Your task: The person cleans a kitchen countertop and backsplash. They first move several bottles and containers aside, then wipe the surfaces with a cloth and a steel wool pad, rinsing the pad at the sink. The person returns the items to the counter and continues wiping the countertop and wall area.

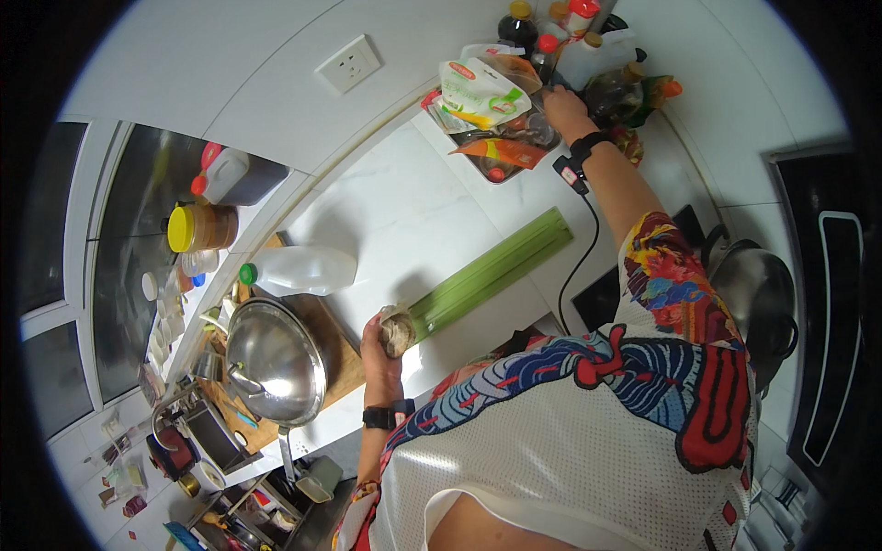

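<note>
My left hand is closed around a small roundish, beige, wrinkled bundle, whose material I cannot make out. It is held at the near end of a long, flat, ribbed green piece lying slantwise on the white counter. My right hand reaches to the far right, its fingers bent at the edge of a metal tray. Its fingertips are partly hidden, and what they grip cannot be told. In the tray lie a white and green pouch, an orange packet and other packets.
Several sauce bottles crowd the back right corner. At left, a lidded metal pan rests on a wooden board, beside a translucent green-capped jug. A yellow-lidded jar stands on the sill. A pot is far right.
</note>
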